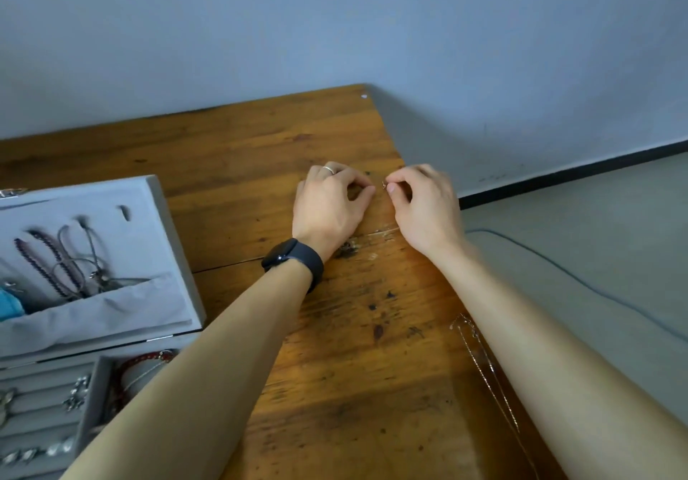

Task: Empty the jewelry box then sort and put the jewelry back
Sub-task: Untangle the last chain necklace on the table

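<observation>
The grey jewelry box (175, 241) lies open at the left, its lid holding hanging bracelets and necklaces (63, 260), its lower tray holding earrings (76, 392) and a red bracelet (145, 362). Both hands rest near the table's far right edge. My right hand (424, 207) pinches a tiny piece of jewelry (384, 184) between thumb and forefinger. My left hand (329, 204), with a ring and a dark watch on the wrist, has its fingertips pinched together just left of that piece; whether it grips anything is unclear. A thin chain (484, 364) lies on the table beside my right forearm.
The wooden table (335, 368) ends at a right edge just past my right hand, with grey floor and a thin cable (580, 278) beyond. A pale wall stands behind the table.
</observation>
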A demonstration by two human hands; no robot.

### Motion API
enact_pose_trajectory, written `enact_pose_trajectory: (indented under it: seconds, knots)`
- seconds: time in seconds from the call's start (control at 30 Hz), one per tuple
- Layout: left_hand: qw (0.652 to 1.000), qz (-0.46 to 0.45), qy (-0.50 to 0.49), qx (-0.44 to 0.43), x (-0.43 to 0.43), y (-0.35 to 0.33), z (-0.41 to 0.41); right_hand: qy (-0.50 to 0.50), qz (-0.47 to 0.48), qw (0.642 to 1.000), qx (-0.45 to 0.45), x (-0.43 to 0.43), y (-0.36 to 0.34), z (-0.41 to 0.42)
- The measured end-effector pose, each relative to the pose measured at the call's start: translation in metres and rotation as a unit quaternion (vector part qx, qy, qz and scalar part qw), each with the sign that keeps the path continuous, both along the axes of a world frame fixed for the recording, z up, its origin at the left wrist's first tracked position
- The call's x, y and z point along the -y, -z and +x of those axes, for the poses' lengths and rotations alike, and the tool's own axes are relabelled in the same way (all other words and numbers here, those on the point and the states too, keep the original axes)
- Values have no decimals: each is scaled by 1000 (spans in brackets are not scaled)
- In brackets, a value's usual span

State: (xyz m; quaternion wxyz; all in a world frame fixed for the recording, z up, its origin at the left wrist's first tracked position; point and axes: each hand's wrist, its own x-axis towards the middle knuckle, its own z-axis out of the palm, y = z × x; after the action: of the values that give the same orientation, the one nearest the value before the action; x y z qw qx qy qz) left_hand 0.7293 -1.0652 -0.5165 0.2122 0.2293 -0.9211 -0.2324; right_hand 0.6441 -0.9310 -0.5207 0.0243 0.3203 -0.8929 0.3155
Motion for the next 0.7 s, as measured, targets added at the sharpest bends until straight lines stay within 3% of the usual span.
enact_pose_trajectory:
  seconds: [0.17, 0.3, 0.53, 0.7]
  knots:
    - [998, 55, 21, 39, -4, -12, 19, 33, -24, 991, 128, -23, -22, 16]
    - [991, 83, 31, 96, -10, -28, 57, 54, -64, 982, 169, -74, -40, 58]
    - [983, 94, 80, 138, -62, -51, 125, 104, -157, 963, 192, -192, -57, 166]
    - [974, 116, 128, 144, -123, -50, 146, 203, -173, 952, 153, -253, -18, 227]
